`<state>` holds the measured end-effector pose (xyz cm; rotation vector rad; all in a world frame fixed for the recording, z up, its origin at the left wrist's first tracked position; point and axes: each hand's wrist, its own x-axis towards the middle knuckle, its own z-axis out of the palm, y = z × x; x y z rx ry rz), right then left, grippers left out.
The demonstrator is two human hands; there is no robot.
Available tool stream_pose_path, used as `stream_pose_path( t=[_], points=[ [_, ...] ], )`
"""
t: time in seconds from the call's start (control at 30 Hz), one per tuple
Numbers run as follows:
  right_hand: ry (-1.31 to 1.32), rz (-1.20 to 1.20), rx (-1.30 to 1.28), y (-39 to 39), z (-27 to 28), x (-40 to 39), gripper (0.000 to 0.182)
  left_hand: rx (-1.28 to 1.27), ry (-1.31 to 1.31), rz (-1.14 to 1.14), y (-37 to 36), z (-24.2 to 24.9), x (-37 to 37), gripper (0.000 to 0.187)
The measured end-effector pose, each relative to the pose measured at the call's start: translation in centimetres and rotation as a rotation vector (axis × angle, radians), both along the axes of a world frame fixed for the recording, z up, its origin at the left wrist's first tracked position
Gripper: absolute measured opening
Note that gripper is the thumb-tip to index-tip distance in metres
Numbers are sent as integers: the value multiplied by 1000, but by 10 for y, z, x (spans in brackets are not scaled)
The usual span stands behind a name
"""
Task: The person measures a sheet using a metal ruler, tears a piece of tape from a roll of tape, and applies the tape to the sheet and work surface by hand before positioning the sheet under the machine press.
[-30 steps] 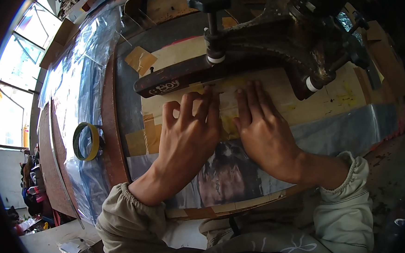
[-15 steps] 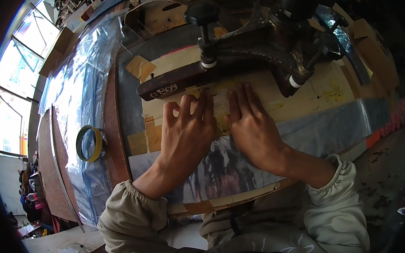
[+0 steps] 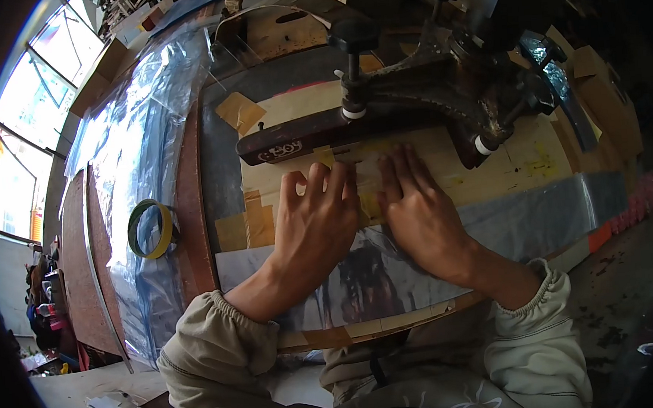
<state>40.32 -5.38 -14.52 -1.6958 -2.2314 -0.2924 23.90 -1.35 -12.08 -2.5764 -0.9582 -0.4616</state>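
My left hand (image 3: 316,216) rests on the pale board (image 3: 488,149), its fingers arched and a little apart, tips down near the board's middle. Its thumb and whatever lies beneath the palm are hidden. Beside it, my right hand (image 3: 424,217) lies nearly flat on the same board, fingers stretched forward. Yellowish stains and patches show on the board between and around both hands. Just beyond the fingertips runs a dark metal clamp bar (image 3: 293,142) with pale lettering. A grey, dark-stained strip (image 3: 361,284) covers the board's near edge, under my wrists.
A black knob (image 3: 353,35) and a heavy metal arm (image 3: 424,86) stand over the far side of the board. On clear plastic sheeting (image 3: 137,290) to the left sits a roll of tape (image 3: 152,228). Brown tape (image 3: 239,113) and cardboard (image 3: 604,90) lie around the board.
The whole view has shifted slightly, so things sit a little further right and lower. Both hands keep almost the same place on the board.
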Motion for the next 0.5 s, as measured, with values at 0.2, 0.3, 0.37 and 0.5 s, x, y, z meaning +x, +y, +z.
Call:
stream_pose_path(
  t=[0.2, 0.3, 0.37, 0.5],
  points=[
    [-12, 6, -2, 1, 2, 1, 42, 15, 0, 4, 0, -1, -1, 36],
    [-17, 2, 4, 0, 2, 1, 42, 1, 0, -11, 0, 1, -3, 34],
    [-18, -2, 3, 0, 3, 2, 42, -64, 57, 19, -1, 3, -3, 36],
    [-12, -4, -2, 0, 3, 3, 43, -93, 86, 90, -4, 5, -2, 38]
  ],
)
